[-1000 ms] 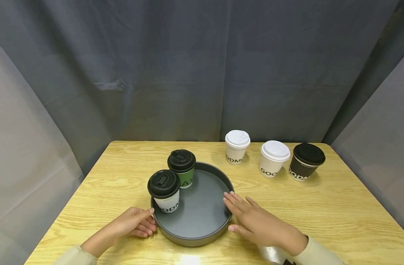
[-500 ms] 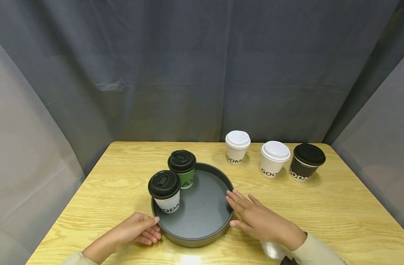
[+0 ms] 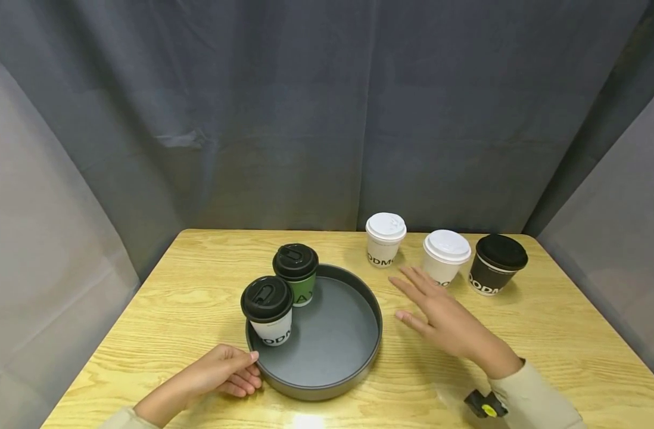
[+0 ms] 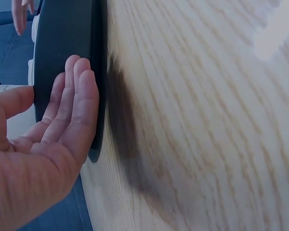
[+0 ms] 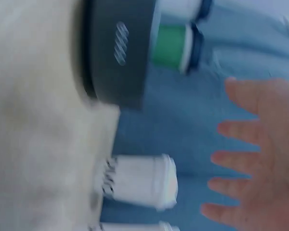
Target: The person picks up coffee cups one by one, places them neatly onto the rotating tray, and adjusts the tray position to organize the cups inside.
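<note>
A round dark grey tray [image 3: 332,351] lies on the table. Inside its left part stand a white paper cup with a black lid [image 3: 268,310] and a green cup with a black lid [image 3: 296,271]. My left hand [image 3: 222,372] is at the tray's front-left edge, thumb at the rim, fairly straight fingers [image 4: 79,106] along the outer wall. To the right of the tray my right hand [image 3: 447,319] hovers with fingers spread, holding nothing. From the head it partly hides a white cup with a white lid [image 3: 445,253].
Another white-lidded cup [image 3: 383,238] stands behind the tray to the right. At the back right is a black cup with a black lid [image 3: 493,265]. All rests on a wooden table [image 3: 161,298], with grey curtains [image 3: 284,119] behind and at the sides.
My right hand has left the tray's right edge and moved up and right, toward the white-lidded cups. My left hand shifted slightly right along the tray's edge. The cups stay in place.
</note>
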Motion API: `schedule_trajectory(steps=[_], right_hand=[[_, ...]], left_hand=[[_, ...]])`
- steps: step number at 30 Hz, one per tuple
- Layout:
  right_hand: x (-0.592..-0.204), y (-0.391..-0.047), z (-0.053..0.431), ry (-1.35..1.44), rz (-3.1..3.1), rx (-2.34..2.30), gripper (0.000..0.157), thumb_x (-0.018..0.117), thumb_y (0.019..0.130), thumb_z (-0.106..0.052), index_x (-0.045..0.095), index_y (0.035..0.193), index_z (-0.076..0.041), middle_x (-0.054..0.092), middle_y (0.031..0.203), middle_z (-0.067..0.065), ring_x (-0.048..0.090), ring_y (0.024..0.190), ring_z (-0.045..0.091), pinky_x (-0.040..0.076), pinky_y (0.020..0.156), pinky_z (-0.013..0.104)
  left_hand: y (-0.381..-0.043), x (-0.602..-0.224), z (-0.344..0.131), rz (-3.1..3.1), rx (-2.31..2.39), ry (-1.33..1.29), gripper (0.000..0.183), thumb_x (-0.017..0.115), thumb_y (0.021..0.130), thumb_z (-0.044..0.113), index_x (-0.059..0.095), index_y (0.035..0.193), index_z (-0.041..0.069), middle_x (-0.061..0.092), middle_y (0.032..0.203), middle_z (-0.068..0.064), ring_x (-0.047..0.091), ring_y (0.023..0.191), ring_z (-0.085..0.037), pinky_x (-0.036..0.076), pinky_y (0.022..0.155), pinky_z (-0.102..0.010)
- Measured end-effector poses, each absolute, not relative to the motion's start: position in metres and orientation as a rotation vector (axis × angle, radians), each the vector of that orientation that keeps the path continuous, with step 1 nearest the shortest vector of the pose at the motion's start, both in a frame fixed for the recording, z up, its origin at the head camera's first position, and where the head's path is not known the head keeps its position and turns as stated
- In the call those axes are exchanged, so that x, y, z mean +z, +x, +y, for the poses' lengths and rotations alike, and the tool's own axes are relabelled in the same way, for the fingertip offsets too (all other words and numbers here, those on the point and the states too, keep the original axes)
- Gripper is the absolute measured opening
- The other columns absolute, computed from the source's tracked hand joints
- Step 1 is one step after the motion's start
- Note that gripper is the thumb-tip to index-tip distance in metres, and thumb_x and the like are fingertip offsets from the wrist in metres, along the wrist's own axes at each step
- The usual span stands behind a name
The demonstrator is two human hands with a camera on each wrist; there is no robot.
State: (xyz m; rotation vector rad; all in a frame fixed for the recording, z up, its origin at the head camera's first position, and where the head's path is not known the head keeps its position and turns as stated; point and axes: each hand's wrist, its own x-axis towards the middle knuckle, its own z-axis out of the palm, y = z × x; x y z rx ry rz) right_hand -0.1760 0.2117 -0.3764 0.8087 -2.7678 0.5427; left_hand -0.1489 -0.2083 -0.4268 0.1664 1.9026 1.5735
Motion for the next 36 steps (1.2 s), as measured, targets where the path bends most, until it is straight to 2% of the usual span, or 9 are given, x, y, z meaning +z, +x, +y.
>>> schedule_trajectory(steps=[4, 8, 11, 16, 28, 36], right_hand=[[-0.364, -0.192, 0.239, 0.683, -2.579, 0.555, 0.053, 0.066, 0.091, -0.018, 0.047, 0.139, -0.007, 0.033, 0.148, 0.024, 0.024, 0.136, 0.051, 0.024, 0.102, 0.07], [-0.357, -0.206, 0.272, 0.51, -2.508, 0.606, 0.053, 0.067, 0.088, -0.01, 0.047, 0.136, 0.0, 0.03, 0.145, 0.033, 0.018, 0.135, 0.057, 0.017, 0.1, 0.076], [-0.358, -0.215, 0.299, 0.359, -2.572, 0.659, 0.056, 0.063, 0.092, -0.013, 0.039, 0.141, 0.002, 0.02, 0.147, 0.037, 0.007, 0.137, 0.059, 0.012, 0.099, 0.078], [-0.368, -0.232, 0.334, 0.19, -2.68, 0.693, 0.066, 0.059, 0.094, -0.019, 0.027, 0.146, 0.004, 0.006, 0.15, 0.038, 0.0, 0.135, 0.061, 0.014, 0.095, 0.08], [-0.39, -0.25, 0.37, 0.076, -2.793, 0.671, 0.08, 0.062, 0.092, -0.031, 0.018, 0.148, 0.007, 0.002, 0.146, 0.045, 0.006, 0.128, 0.068, 0.021, 0.09, 0.08], [-0.394, -0.257, 0.368, 0.061, -2.791, 0.677, 0.077, 0.059, 0.094, -0.03, 0.02, 0.146, 0.01, 0.006, 0.146, 0.043, 0.014, 0.126, 0.067, 0.025, 0.091, 0.077]], left_hand=[[-0.149, -0.428, -0.209, 1.895, 1.576, 0.171, 0.041, 0.047, 0.101, 0.031, 0.064, 0.094, -0.006, 0.071, 0.083, -0.007, 0.068, 0.07, -0.012, 0.057, 0.064, -0.024], [-0.15, -0.429, -0.21, 1.898, 1.575, 0.172, 0.042, 0.047, 0.101, 0.032, 0.064, 0.094, -0.006, 0.071, 0.083, -0.007, 0.068, 0.07, -0.012, 0.057, 0.064, -0.024], [-0.15, -0.43, -0.21, 1.9, 1.572, 0.174, 0.042, 0.047, 0.101, 0.032, 0.064, 0.095, -0.006, 0.071, 0.083, -0.007, 0.068, 0.07, -0.012, 0.057, 0.064, -0.024], [-0.15, -0.431, -0.21, 1.899, 1.575, 0.178, 0.042, 0.047, 0.101, 0.032, 0.064, 0.094, -0.006, 0.071, 0.083, -0.007, 0.068, 0.07, -0.012, 0.057, 0.065, -0.024], [-0.15, -0.43, -0.207, 1.909, 1.568, 0.173, 0.043, 0.047, 0.101, 0.032, 0.064, 0.095, -0.006, 0.071, 0.083, -0.007, 0.068, 0.071, -0.012, 0.057, 0.065, -0.025], [-0.149, -0.429, -0.208, 1.91, 1.568, 0.151, 0.043, 0.047, 0.101, 0.031, 0.064, 0.095, -0.007, 0.071, 0.083, -0.007, 0.068, 0.07, -0.011, 0.057, 0.065, -0.024]])
